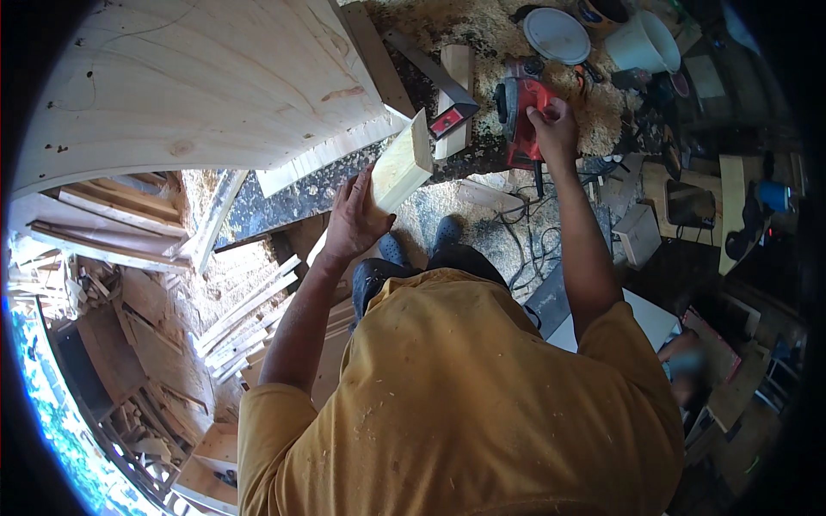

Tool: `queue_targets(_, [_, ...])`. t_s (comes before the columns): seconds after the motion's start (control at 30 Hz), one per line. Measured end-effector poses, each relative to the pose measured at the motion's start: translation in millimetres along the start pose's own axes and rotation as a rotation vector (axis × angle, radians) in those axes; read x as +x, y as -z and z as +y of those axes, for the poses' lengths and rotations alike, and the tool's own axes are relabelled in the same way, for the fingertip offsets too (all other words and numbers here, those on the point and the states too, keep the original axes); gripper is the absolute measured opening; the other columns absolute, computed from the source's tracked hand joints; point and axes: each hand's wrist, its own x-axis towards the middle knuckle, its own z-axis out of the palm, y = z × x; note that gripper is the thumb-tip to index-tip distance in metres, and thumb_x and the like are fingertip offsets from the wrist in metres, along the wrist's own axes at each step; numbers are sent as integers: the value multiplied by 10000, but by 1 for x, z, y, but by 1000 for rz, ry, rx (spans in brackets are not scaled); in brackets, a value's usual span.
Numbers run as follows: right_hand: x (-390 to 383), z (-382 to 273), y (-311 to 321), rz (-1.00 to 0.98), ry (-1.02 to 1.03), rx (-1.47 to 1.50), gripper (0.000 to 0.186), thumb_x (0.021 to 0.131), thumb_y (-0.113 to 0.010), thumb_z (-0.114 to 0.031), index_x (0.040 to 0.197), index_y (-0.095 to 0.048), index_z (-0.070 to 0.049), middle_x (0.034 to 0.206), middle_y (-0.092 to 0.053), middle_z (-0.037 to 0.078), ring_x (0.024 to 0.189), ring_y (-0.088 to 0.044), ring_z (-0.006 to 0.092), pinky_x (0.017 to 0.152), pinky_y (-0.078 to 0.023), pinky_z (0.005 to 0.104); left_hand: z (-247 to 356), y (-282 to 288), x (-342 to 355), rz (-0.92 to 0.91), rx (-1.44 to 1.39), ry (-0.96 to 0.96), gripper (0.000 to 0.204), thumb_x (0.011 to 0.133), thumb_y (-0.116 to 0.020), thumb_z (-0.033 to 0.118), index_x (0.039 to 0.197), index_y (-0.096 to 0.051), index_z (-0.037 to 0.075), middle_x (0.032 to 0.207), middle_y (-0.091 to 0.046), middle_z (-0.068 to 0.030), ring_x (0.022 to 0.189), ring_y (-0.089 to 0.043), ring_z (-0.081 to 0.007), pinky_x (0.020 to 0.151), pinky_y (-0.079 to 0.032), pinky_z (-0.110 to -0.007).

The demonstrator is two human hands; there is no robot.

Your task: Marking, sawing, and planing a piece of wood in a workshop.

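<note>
My left hand point(354, 215) is wrapped round a pale wooden block point(401, 170), which slants up toward the bench with its squared end facing away from me. My right hand point(555, 131) grips the handle of a red electric hand planer point(525, 107) at the bench's near edge. Between the two lies a try square point(451, 112), its dark blade pointing away and its stock marked with a red patch. The square rests against another wooden piece point(456, 73) on the bench.
A large wooden panel point(206, 82) covers the bench's left side. Wood shavings point(482, 26) lie across the bench. A white lid point(557, 35) and a white bucket point(644, 43) stand at the far right. Cables point(542, 232) trail on the floor, and wooden strips point(245, 322) are stacked at left.
</note>
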Motion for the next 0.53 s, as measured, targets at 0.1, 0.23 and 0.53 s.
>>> queue_targets(0.1, [6,5,-5,72,51,-115,493,716,-751,-216,1077,-535,41,988,-572,160,911,-573,264,790,-460,358,-11,-16,-13,-26,-95,54,945,588,-769,137,1390,-282,28,1230,-469,-207,1108,-454,-371,980,-362,-426])
queue_targets(0.23, [24,43,-8,132,82,-75,532,694,-765,-193,1083,-508,64,953,-554,158,866,-563,272,786,-454,368,-12,-18,-23,-82,-155,23,877,670,-670,204,1392,-231,-32,1339,-388,-231,1208,-391,-382,1031,-314,-409])
queue_targets(0.53, [-34,-59,-5,-520,759,22,657,731,-723,-151,1294,-404,-41,1173,-537,93,1102,-497,297,983,-351,388,5,8,-43,-242,-270,247,965,656,-698,465,1423,-235,105,1363,-374,-244,1239,-403,-386,1050,-299,-418])
